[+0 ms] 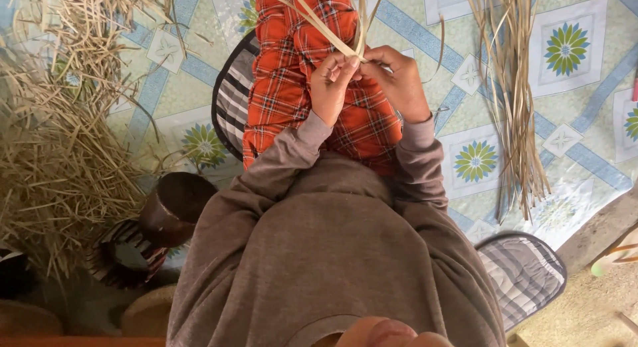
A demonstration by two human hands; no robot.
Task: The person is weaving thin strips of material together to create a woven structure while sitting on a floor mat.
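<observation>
My left hand and my right hand meet over my lap, fingers pinched together on several thin pale straw strips. The strips fan upward and away from the pinch point toward the top edge. Beneath both hands lies an orange-red plaid cloth over my legs. Grey-brown sleeves cover both my arms down to the wrists.
A bundle of long dried strips lies on the flower-patterned mat at right. A big heap of loose straw fills the left. A dark brown cup stands at lower left. Striped cushions lie under me.
</observation>
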